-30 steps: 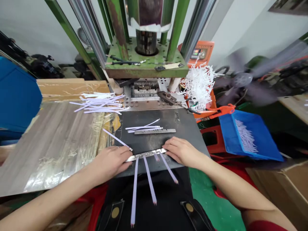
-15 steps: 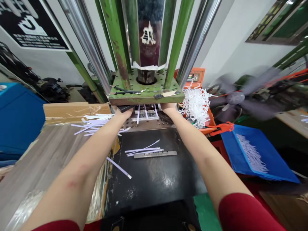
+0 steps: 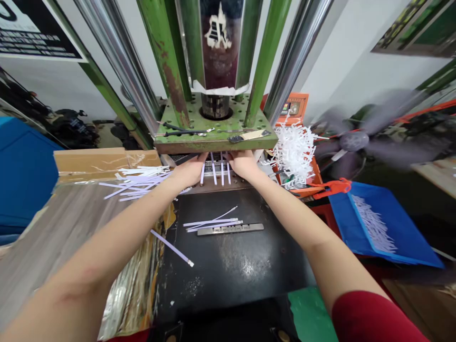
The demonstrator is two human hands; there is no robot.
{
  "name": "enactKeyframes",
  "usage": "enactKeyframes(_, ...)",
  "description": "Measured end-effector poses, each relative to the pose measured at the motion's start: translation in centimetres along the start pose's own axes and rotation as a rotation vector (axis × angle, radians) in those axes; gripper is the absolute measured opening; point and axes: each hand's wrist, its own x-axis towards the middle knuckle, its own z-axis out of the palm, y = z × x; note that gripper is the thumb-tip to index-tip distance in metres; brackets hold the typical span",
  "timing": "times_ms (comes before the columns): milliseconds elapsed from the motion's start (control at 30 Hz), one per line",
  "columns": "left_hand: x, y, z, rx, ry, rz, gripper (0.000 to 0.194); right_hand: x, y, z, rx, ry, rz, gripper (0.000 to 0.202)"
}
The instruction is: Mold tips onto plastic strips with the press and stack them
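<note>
Both hands reach under the green plate of a press. My left hand is at the left end of the lower mould, beside several pale purple strips that stick out toward me. My right hand is at the right end of the same row, close to the rightmost strip. The plate's edge hides most of the fingertips, so I cannot tell whether they grip anything. A slotted metal bar lies on the black table in front, with a few loose strips touching or beside it.
More strips are piled on the cardboard-edged left bench. One strip overhangs the table's left edge. To the right are a heap of white scraps, orange-handled pliers, a blue bin of strips and a spinning fan.
My hands have drawn inward and slightly toward me, with more of each showing below the plate. An additional strip now sticks out from the mould. The view has shifted slightly.
</note>
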Motion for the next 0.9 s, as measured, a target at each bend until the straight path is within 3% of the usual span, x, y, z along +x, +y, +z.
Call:
enactKeyframes(167, -0.9, 1.9, 0.8, 0.078, 0.095, 0.024, 0.054, -2.3, -2.2, -0.6, -0.112, 0.005, -0.047, 0.039)
enactKeyframes(333, -0.9, 1.7, 2.0, -0.055, 0.112, -0.034, 0.057, -2.7, -2.5, -0.4, -0.127, -0.031, -0.018, 0.038)
enactKeyframes(400, -0.7, 1.7, 1.6, -0.132, 0.074, -0.06, 0.058, -2.1, -2.7, -0.7, -0.089, -0.056, 0.034, 0.037)
enactKeyframes(500, -0.5, 2.2, 0.0, -0.221, 0.003, -0.054, 0.063, -0.7, -2.6, -2.2, 0.039, -0.19, 0.088, 0.035)
enactKeyframes(600, -2.6, 3.0, -2.1, -0.293, -0.019, -0.022, 0.07, -2.3, -2.3, -4.9, 0.135, -0.308, 0.085, 0.038)
enactKeyframes(667, -6.8, 3.3, -3.4, -0.374, -0.021, 0.004, 0.072, -6.8, -2.2, -7.5, 0.266, -0.282, 0.018, 0.043)
enactKeyframes(733, -13.6, 3.1, -4.3, -0.516, -0.104, 0.063, 0.066, -13.9, -2.4, -10.2, 0.551, -0.279, -0.166, 0.041)
enactKeyframes(767, -17.6, 2.9, -4.5, -0.591, -0.23, 0.129, 0.057, -18.0, -2.6, -11.3, 0.722, -0.402, -0.272, 0.038)
enactKeyframes(800, -21.7, 2.7, -4.2, -0.729, -0.443, 0.207, 0.05, -22.1, -2.7, -12.2, 0.883, -0.588, -0.371, 0.035)
enactKeyframes(833, -25.8, 2.4, -3.6, -0.783, -0.633, 0.196, 0.044, -26.0, -2.9, -12.5, 1.007, -0.763, -0.42, 0.032)
enactKeyframes(867, -29.4, 2.2, -2.5, -0.798, -0.748, 0.132, 0.037, -29.5, -3.0, -12.3, 1.066, -0.891, -0.399, 0.031)
enactKeyframes(900, -32.5, 2.1, -1.0, -0.794, -0.792, 0.041, 0.035, -32.6, -3.1, -11.5, 1.034, -0.918, -0.269, 0.029)
